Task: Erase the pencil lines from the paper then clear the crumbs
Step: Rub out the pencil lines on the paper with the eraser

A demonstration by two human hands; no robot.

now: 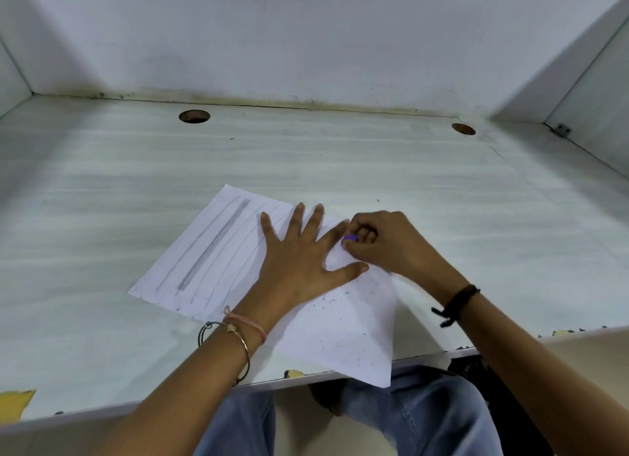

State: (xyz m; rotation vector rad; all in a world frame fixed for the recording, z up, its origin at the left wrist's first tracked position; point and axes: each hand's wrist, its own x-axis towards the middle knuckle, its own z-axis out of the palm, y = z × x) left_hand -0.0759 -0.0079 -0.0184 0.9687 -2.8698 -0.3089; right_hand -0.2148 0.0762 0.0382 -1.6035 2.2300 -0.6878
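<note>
A white sheet of paper lies at an angle on the desk, its near corner hanging over the front edge. Several pencil lines and one thick grey stripe run along its left half. Dark eraser crumbs are scattered over its near right part. My left hand lies flat on the middle of the sheet with fingers spread. My right hand pinches a small purple eraser against the paper beside my left index finger.
The pale desk sits in a white-walled booth, with side panels left and right. Two round cable holes are near the back wall. The front edge has chipped yellow spots. My knees in jeans are below it.
</note>
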